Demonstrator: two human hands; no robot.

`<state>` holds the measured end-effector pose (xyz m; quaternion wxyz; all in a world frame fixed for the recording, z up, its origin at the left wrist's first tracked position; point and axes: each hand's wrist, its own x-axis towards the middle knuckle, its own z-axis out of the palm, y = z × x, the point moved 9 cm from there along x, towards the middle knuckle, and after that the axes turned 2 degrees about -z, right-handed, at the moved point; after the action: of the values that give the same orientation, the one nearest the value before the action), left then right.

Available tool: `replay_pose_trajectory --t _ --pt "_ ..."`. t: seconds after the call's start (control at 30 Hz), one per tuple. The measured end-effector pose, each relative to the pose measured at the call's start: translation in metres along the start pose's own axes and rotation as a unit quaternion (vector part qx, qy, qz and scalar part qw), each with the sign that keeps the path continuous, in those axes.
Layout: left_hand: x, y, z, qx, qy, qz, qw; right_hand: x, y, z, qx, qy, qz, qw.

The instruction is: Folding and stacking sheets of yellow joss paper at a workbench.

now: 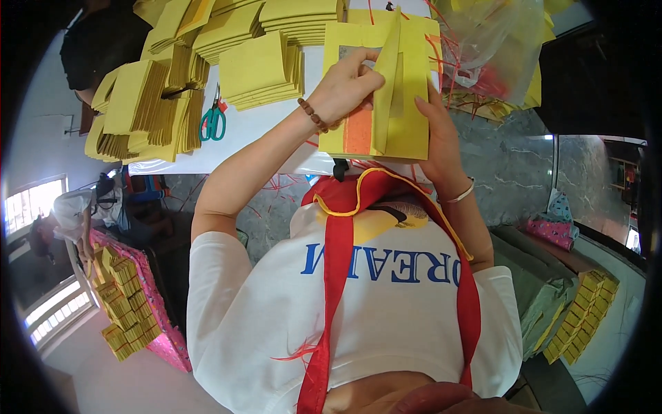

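Here, the left hand [350, 86] is curling over yellow paper sheets [408, 117], grip unclear; the right hand [441, 134] is clamping their edge

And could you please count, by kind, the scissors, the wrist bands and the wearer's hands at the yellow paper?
Scissors: 1
Wrist bands: 2 (brown beaded bracelet, pale bangle)
Wearer's hands at the yellow paper: 2 (left hand, right hand)
Total: 5

A hand could pass over the counter [243, 126] between the green-handled scissors [212, 124] and left forearm [265, 148]; yellow stacks [255, 69] block the far left, the yellow folder [414, 103] and plastic bag [507, 52] the right.
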<state>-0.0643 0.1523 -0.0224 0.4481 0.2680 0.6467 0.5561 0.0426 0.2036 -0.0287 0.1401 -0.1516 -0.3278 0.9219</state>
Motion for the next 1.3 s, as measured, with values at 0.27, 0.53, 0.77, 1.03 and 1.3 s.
replay_pose_trajectory --t 0.27,0.53,0.77,1.03,1.3 --pt "-0.008 -0.001 -0.023 0.005 0.073 0.09 0.993 0.007 -0.019 -0.004 -0.183 0.008 -0.038 0.982" --pt "-0.015 0.013 -0.015 0.083 0.064 0.089 0.99 0.018 -0.017 -0.012 -0.23 0.018 0.015 0.973" --pt "-0.011 0.025 -0.015 0.124 0.077 0.18 0.973 0.019 -0.021 -0.016 -0.251 0.049 0.002 0.967" --pt "-0.018 0.033 0.021 0.184 0.035 0.172 0.967 0.019 -0.014 -0.01 -0.153 0.023 0.037 0.987" --pt "-0.027 0.041 0.045 0.27 0.031 0.183 0.945 0.017 -0.017 -0.012 -0.126 0.021 0.03 0.991"
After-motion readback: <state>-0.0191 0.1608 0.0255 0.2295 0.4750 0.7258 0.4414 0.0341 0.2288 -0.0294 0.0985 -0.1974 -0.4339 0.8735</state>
